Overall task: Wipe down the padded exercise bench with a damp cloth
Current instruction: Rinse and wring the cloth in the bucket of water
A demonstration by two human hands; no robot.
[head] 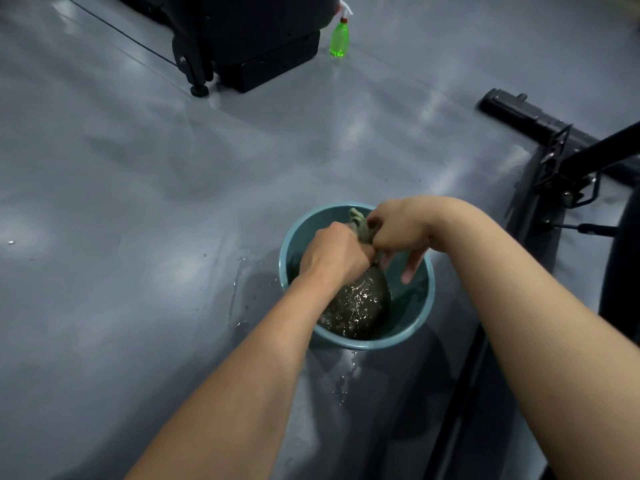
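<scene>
A round teal plastic basin point(426, 306) sits on the glossy grey floor point(138, 168), with dark water glinting inside it. Directly above the basin, both hands hold a twisted, wet green cloth point(360, 224). The left hand point(332, 254) is closed in a fist around the cloth's lower part. The right hand point(398, 233) pinches the upper end, its other fingers hanging loose toward the water. Splashes of water lie on the floor just left of the basin and just in front of it. Far beyond the basin stands a green plastic spray bottle point(339, 39), beside a black machine base point(263, 53). A black metal frame point(554, 157) lies to the basin's right.
</scene>
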